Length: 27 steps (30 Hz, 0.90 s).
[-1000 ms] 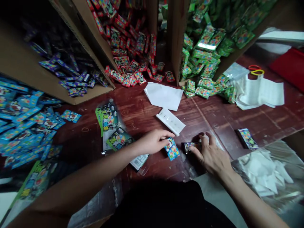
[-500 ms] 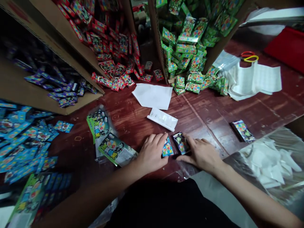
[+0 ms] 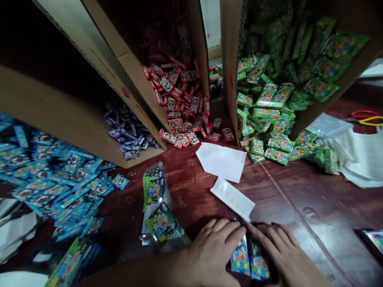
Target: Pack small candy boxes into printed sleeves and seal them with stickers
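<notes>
My left hand [image 3: 214, 249] is curled round the left side of a small blue printed box [image 3: 240, 258], fingers closed along its edge. Against the right side of a small dark printed box [image 3: 259, 263] rests my right hand [image 3: 283, 247], index finger along its top corner and thumb mostly hidden. The two boxes lie side by side on the table with almost no gap. Just beyond them is a white folded strip [image 3: 232, 198], and behind that a white paper sheet [image 3: 222, 159]. Left of my left hand lie green printed bags [image 3: 163, 225] in clear plastic.
Cardboard cartons hold red boxes [image 3: 187, 99], green boxes [image 3: 273, 115] and purple boxes [image 3: 133, 133]. A heap of blue boxes [image 3: 72, 179] spreads at left. Scissors [image 3: 366, 117] and white sheets [image 3: 363, 153] lie at right. Another dark box [image 3: 375, 241] sits at the right edge.
The view has tilted up, so things appear lower. The blue and dark boxes have come together, closing the gap between them. My hands have moved closer to each other.
</notes>
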Tool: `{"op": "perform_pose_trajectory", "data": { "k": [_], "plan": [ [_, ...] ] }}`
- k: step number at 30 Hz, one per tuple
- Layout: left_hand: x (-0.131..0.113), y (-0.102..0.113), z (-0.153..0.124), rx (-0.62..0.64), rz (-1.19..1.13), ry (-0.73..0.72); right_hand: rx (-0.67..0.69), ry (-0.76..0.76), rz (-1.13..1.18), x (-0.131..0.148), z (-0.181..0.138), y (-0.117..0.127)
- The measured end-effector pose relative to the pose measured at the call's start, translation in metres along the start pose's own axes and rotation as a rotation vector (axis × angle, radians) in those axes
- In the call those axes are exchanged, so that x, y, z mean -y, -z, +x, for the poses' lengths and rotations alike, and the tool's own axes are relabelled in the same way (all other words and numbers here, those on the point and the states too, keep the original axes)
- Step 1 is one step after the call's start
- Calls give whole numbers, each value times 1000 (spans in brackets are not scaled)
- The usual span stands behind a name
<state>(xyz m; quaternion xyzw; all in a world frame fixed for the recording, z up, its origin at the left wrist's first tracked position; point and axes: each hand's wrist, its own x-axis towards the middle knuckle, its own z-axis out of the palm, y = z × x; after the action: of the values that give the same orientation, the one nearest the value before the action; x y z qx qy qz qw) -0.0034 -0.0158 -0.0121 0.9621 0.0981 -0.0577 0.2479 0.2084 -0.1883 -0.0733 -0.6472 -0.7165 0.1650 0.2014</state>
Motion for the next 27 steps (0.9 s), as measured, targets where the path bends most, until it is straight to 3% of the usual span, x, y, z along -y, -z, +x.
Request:
{"op": "perform_pose_trajectory", "data": {
  "k": [3, 5, 6, 8, 11, 14, 18, 21, 24, 27],
  "plan": [
    [43, 53, 16, -79, 210, -80, -37, -49, -68, -16, 13, 35],
    [92, 102, 41, -142, 457, -41, -102, -147, -188, -36, 35, 61],
    [120, 126, 57, -183, 571, 29, -173, -157, -259, -47, 50, 73],
    [176, 165, 97, -175, 745, 45, -174, -134, -370, -74, 85, 91],
    [238, 190, 150, -63, 881, -70, -110, -239, -539, -114, 140, 111],
    [263, 186, 174, -1, 920, -117, -58, -282, -596, -139, 184, 122],
    [264, 183, 169, -30, 938, -85, -43, -213, -581, -143, 204, 131],
    [245, 194, 154, -155, 938, -25, -107, -234, -575, -132, 183, 140],
    [192, 198, 134, -359, 806, 51, -199, -270, -547, -110, 131, 149],
    [106, 174, 115, -469, 498, 55, -294, -278, -535, -73, 64, 148]
  ]
}}
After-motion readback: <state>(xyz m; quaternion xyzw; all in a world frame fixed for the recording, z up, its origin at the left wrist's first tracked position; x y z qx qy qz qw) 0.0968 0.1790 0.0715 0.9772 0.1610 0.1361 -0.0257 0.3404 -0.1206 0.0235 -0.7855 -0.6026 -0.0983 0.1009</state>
